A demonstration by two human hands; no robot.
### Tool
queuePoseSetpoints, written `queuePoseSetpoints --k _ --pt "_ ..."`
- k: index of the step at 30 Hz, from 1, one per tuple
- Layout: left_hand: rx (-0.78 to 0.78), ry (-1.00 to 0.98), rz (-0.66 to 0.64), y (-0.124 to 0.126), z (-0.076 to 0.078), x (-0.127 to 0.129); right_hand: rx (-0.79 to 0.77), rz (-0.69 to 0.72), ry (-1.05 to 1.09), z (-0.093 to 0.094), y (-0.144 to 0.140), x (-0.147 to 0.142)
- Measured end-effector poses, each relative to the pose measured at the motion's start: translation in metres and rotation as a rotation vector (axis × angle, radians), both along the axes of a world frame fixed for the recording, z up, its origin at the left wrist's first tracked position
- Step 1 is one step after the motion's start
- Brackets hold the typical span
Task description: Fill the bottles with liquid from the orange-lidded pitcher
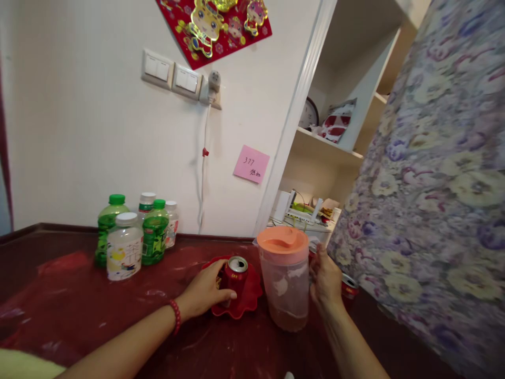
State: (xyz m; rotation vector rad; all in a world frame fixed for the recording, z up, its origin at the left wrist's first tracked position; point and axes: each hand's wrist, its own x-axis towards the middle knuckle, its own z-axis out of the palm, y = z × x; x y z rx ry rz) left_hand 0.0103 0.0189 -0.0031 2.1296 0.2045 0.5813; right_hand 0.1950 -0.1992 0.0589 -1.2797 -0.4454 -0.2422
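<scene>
From the head camera, the person's left hand (pixel 205 292) is wrapped around a red can (pixel 235 281), which stands upright on a red scalloped plate (pixel 252 302) on the dark red table (pixel 79 310). The fingers (pixel 215 271) curl around the far and left side of the can and the thumb (pixel 229 296) lies across its near side, so the grip is closed on it. The long axis of the can is vertical, and its opened top faces up. Just to the right of the can stands a clear pitcher (pixel 286 287) with an orange lid (pixel 282 243); a little brownish liquid sits at its bottom. The can and the pitcher are very near each other, but I cannot tell if they touch. The right hand (pixel 325 281) is at the right side of the pitcher, closed around what seems to be the handle, though the handle itself is hidden behind the hand. So the can lies left of the pitcher, and the pitcher's lid is higher than the can's top. Another red can (pixel 349 287) lies behind the right hand, partly hidden. At the far left of the table a group of bottles (pixel 134 237) stands near the wall, well apart from both hands.
</scene>
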Motion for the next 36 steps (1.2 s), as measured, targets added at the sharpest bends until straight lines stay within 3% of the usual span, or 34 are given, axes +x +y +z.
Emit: queuePoseSetpoints --k 5,11,15,25,30,36 --pt "0.018 -0.020 -0.024 0.001 0.001 0.002 0.169 0.044 0.206 0.001 -0.017 -0.003" --pt "0.002 -0.001 -0.044 -0.003 0.011 0.001 0.370 0.076 0.389 -0.005 -0.058 0.001" --pt "-0.037 0.022 -0.065 -0.006 0.017 -0.001 0.479 0.034 0.458 -0.016 -0.085 0.007" --pt "0.090 0.069 -0.023 -0.001 0.024 0.004 0.642 0.025 0.505 -0.048 -0.117 0.024" --pt "0.100 0.133 -0.026 -0.004 0.038 0.006 0.666 0.007 0.525 -0.052 -0.124 0.025" --pt "0.067 0.092 0.039 -0.008 0.070 0.022 0.595 -0.011 0.453 -0.062 -0.132 0.030"
